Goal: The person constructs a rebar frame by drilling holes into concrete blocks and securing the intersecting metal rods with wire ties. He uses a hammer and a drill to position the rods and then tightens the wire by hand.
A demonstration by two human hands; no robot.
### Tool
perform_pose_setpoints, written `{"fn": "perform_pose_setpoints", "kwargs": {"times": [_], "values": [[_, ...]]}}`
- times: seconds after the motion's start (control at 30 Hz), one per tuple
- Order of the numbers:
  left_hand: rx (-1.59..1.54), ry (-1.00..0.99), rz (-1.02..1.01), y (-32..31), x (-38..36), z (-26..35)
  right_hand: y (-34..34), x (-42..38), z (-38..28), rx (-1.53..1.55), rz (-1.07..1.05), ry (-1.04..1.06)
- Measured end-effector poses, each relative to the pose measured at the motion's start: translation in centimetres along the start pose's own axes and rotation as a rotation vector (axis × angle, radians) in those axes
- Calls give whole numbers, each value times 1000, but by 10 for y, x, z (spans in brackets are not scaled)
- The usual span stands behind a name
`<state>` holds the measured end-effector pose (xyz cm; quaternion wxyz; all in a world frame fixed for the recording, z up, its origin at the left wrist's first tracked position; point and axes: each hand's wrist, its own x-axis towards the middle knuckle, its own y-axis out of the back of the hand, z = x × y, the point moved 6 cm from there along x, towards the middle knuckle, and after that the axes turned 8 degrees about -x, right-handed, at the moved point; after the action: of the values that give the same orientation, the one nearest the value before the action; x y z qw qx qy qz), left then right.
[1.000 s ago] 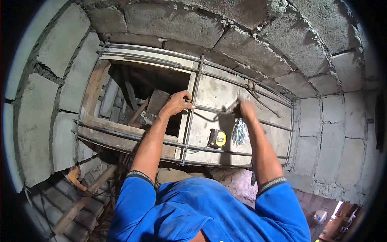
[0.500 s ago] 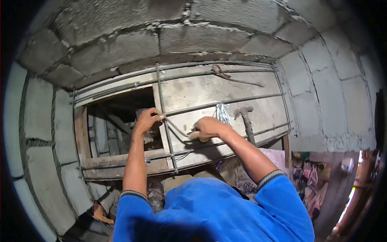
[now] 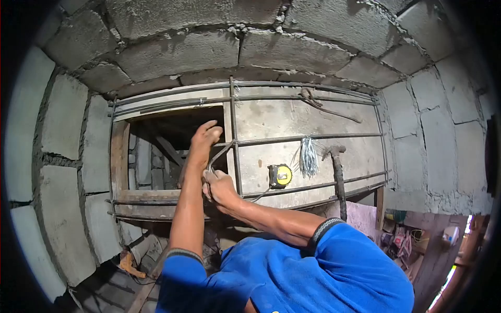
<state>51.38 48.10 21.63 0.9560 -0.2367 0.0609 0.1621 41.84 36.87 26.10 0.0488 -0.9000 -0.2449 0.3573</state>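
My right hand (image 3: pixel 221 189) is closed around the lower end of a thin metal rod (image 3: pixel 222 152), which slants up to a crossing of steel bars. The crossing lies where an upright rebar (image 3: pixel 238 169) meets a lengthwise rebar (image 3: pixel 313 137). My left hand (image 3: pixel 204 142) is just left of this crossing, over the opening in the board, its fingers curved and apart with nothing visible in them. The right hand is partly behind my left forearm. I cannot make out any wire at the rod's tip.
On the pale board (image 3: pixel 266 115) lie a yellow-black tape measure (image 3: pixel 282 176), a bundle of tie wires (image 3: pixel 309 159) and a hammer (image 3: pixel 338 177). A bent rod (image 3: pixel 334 111) rests near the back bars. Block walls (image 3: pixel 182 55) surround the frame; an orange tool (image 3: pixel 130 265) is lower left.
My left hand has come off the crossing and its fingers have opened. My right hand has swung left with the rod, uncovering the tape measure. The view has shifted left.
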Motion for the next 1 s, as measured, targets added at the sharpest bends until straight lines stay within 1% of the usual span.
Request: {"fn": "perform_pose_setpoints", "kwargs": {"times": [0.03, 0.07, 0.1, 0.13, 0.17, 0.2, 0.23, 0.27, 0.3, 0.33, 0.37, 0.4, 0.43, 0.47, 0.5, 0.53, 0.57, 0.6, 0.63, 0.67, 0.7, 0.73, 0.77, 0.8, 0.83, 0.87, 0.93, 1.0], "values": [[-92, -13, 95, 12, -13, 9, -7, 6, -6, 14, 51, -24], [-103, 2, 174, 18, -39, 24, -11, 10, -7, 30, 105, -49], [-188, -7, 228, 17, -67, 38, -14, 16, -2, 32, 106, -50], [-273, -19, 279, 19, -93, 44, -11, 27, -6, -360, 175, 161], [-153, -80, 237, 27, -113, 35, -10, 38, -9, -754, 241, 377], [-33, -144, 197, 35, -131, 27, -9, 65, 3, -915, 67, 419], [-296, -59, 173, 31, -148, 18, -11, 61, -13, -1118, 4, 393], [-432, 120, 252, 18, -165, 12, -16, 58, -31, -1306, -160, 421], [-371, 158, 314, 15, -175, 12, -22, 60, -40, -1490, -332, 450], [-213, 148, 358, 16, -174, 9, -22, 72, -39, -1529, -320, 442], [-56, 140, 402, 18, -170, 9, -25, 77, -41, -1582, -361, 532], [-70, 139, 470, 16, -163, 14, -28, 82, -41, -1627, -406, 542], [-75, 133, 478, 15, -155, 11, -29, 89, -44, -1673, -450, 552], [-105, 59, 572, 21, -148, 6, -30, 78, -65, -1666, -506, 476], [-136, -15, 669, 30, -141, 0, -19, 101, -58, -1604, -423, 385], [-157, -33, 697, 37, -133, -7, -18, 98, -83, -1608, -377, 341], [-280, -88, 731, 37, -126, -4, -21, 73, -123, -1603, -365, 477], [-326, -100, 701, 43, -118, -7, 1, 113, -119, -1512, -173, 479], [-372, -114, 670, 51, -106, -13, 18, 105, -143, -1377, -23, 512], [-441, -97, 731, 58, -91, -18, 37, 110, -157, -1320, 30, 496], [-510, -80, 790, 65, -74, -23, 58, 116, -167, -1309, 71, 439], [-566, -29, 813, 78, -53, -38, 77, 105, -176, -1206, 106, 344], [-622, 23, 832, 89, -34, -48, 100, 105, -177, -1180, 139, 327], [-648, 44, 897, 89, -19, -42, 122, 99, -172, -1036, 145, 242], [-672, 66, 960, 85, -7, -34, 141, 93, -169, -983, 145, 234], [-671, 66, 960, 80, 5, -29, 161, 86, -164, -961, 128, 255], [-589, -20, 956, 69, 26, -15, 198, 59, -151, -806, 181, 153], [-554, -39, 925, 51, 42, 3, 225, 25, -144, -717, 242, 124]]}}
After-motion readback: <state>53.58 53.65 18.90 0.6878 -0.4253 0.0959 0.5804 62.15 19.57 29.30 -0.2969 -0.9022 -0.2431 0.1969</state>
